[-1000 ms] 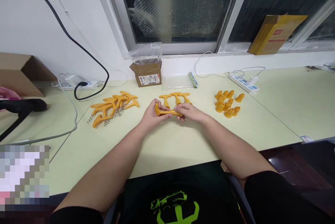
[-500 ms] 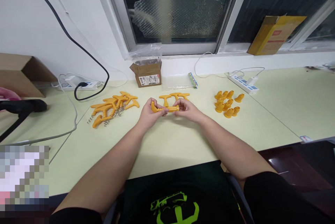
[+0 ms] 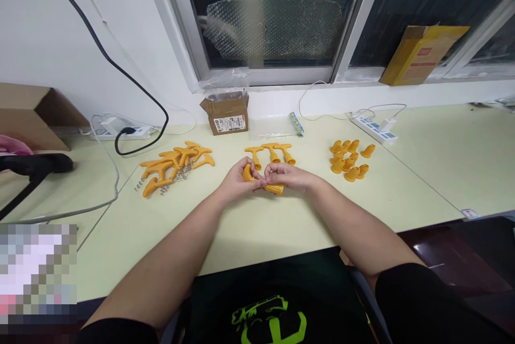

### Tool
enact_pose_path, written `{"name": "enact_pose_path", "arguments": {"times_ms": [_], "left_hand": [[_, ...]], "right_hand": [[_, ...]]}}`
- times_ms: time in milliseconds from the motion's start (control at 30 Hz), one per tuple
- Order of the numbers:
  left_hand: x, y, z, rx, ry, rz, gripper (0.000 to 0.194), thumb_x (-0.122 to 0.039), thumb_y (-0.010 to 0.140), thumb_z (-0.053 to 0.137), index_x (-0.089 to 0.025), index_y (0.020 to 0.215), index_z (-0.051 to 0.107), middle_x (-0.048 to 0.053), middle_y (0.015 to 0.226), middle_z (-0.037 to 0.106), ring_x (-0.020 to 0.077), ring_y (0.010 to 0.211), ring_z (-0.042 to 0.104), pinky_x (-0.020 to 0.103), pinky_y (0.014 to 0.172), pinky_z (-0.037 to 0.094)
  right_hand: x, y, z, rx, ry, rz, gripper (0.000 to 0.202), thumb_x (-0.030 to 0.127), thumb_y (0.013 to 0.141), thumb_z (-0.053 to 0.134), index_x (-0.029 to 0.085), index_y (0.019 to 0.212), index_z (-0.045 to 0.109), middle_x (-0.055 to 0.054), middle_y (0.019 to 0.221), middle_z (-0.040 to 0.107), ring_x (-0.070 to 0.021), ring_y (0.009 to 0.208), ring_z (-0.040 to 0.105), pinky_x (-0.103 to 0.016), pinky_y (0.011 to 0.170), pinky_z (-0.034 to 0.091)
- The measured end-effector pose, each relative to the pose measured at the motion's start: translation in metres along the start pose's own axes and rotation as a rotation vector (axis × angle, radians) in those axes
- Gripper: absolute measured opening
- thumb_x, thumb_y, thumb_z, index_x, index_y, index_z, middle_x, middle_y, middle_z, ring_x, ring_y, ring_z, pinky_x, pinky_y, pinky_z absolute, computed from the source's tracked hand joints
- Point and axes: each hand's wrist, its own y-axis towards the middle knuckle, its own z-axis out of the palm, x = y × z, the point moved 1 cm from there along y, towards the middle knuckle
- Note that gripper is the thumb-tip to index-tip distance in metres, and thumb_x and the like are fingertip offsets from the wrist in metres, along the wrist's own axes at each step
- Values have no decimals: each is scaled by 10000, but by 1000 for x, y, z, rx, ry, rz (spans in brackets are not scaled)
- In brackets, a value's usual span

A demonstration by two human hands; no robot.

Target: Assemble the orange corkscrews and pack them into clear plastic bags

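My left hand [image 3: 238, 183] is closed round the T-shaped handle of a yellow corkscrew [image 3: 275, 189], whose barrel points right and slightly down. My right hand [image 3: 293, 176] pinches at the corkscrew's middle, by the joint of handle and barrel; its fingers hide that spot. Just behind the hands lie three yellow corkscrews with barrels [image 3: 274, 155], side by side. To the left is a heap of yellow T-handles [image 3: 177, 160] with bare metal spirals showing. Off to the right stand several loose yellow barrel sleeves [image 3: 352, 173] in a cluster.
A small open cardboard box [image 3: 229, 117] and a clear plastic bag [image 3: 270, 127] are at the back by the window. Power strips with cables [image 3: 374, 128] lie on both sides. A black arm-like stand [image 3: 44, 164] reaches in from the left.
Both hands have come nearer to me with the corkscrew, uncovering the three behind. Its barrel now tilts downward, and my right fingers have shifted from the barrel's end to its middle.
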Motion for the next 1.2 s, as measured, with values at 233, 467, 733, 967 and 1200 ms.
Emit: {"name": "enact_pose_path", "arguments": {"times_ms": [233,467,733,967,1200], "left_hand": [[11,13,-38,-298,235,238,410,-446,863,698,-240,1142,478,95,1144,663,229,1096,651,397,928,544],[20,6,-115,-706,1154,-231,286,-246,831,620,-187,1107,668,189,1281,632,432,1328,467,602,1117,365],[25,5,-122,-674,1220,-288,279,-193,789,628,-215,1059,698,184,1221,669,428,1223,549,596,1050,399],[22,6,-122,-612,1197,-307,339,-182,808,612,-205,1142,661,177,1235,703,414,1239,558,558,1024,419],[17,5,-115,-612,1158,-254,324,-151,812,619,-232,1120,681,127,1156,751,382,1172,605,531,1025,420]], "right_hand": [[12,-8,-9,-1,143,6,350,374,740,846,211,870,564,4,771,659,-173,749,665,-252,621,467],[16,-17,-63,-748,-209,-172,295,407,749,743,253,882,529,42,770,593,-139,658,554,-256,597,417],[3,-25,-95,-951,-931,296,162,229,780,677,256,900,572,-12,785,683,-215,763,619,-321,708,446],[-9,-10,-88,-917,-1041,227,197,298,858,680,201,1029,676,-100,1107,644,-197,852,628,-333,861,486],[12,-37,-108,-1155,-1081,35,283,370,895,625,199,1093,733,-126,1215,612,-272,1064,625,-412,992,460]]}}
